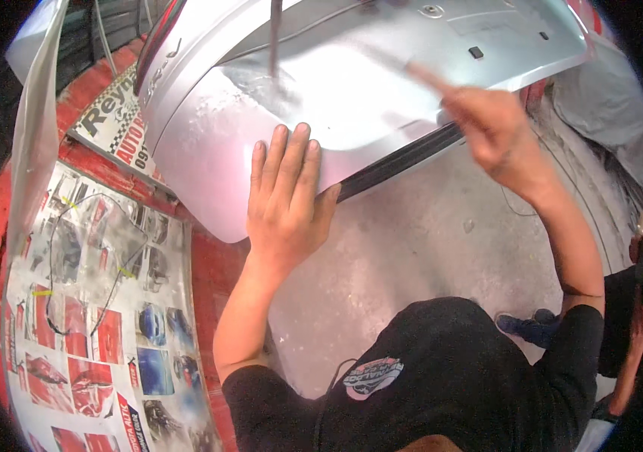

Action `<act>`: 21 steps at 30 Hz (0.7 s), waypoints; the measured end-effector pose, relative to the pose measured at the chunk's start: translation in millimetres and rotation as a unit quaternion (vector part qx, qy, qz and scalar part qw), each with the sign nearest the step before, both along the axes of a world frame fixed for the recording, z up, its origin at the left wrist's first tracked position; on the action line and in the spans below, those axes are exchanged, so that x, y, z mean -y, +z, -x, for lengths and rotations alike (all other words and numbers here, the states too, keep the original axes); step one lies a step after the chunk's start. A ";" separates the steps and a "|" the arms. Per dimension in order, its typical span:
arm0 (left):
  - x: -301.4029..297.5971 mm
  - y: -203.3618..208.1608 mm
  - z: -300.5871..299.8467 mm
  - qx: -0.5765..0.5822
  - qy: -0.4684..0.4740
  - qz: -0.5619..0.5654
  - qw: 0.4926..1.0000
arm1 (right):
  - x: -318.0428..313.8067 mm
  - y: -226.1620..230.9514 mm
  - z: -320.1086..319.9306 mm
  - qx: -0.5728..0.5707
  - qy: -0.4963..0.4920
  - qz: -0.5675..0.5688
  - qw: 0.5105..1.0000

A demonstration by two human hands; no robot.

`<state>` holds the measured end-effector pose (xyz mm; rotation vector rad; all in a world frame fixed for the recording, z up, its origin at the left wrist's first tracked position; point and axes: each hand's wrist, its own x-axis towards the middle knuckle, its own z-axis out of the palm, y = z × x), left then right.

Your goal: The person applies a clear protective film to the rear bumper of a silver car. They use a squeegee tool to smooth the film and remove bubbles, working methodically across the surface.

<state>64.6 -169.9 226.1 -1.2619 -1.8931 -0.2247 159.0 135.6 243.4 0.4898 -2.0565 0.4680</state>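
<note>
A silver car body panel (208, 169) with a pinkish tint fills the area before me. Its left part carries a rough, whitish patch (225, 102). My left hand (284, 200) lies flat on the panel near its lower edge, fingers stretched out and pointing away. A black trim strip (400, 160) runs along that edge, from beside my left thumb toward my right hand. Closed and smeared by motion, my right hand (491, 132) is over the panel's right part. A thin brownish shape juts from it, too blurred to name. Farther up, a dark rod (275, 38) crosses the panel.
On the left lie a large sheet of car pictures (88, 316) and a printed signboard (122, 124), over a red surface (220, 331). A whitish sheet (35, 143) hangs there. Grey covering (607, 113) is at the right. Another person's shoe (521, 328) and arm (632, 358) show nearby.
</note>
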 end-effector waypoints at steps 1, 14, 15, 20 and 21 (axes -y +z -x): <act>0.1 1.3 -0.5 0.001 0.000 0.002 1.000 | 1.4 0.5 -0.3 0.011 -0.001 -0.006 1.000; 1.5 0.4 0.3 0.005 0.010 0.006 1.000 | -3.3 6.6 3.6 0.009 0.011 0.006 1.000; 0.5 0.8 1.3 0.004 0.005 0.003 1.000 | 0.8 5.3 1.0 0.032 0.014 -0.005 0.999; 1.2 3.5 -0.4 -0.007 0.009 0.005 1.000 | -4.3 4.7 4.6 0.009 0.017 0.005 1.000; 1.7 3.6 -1.1 -0.007 0.009 0.006 1.000 | -4.9 4.1 5.8 -0.008 0.023 0.029 0.999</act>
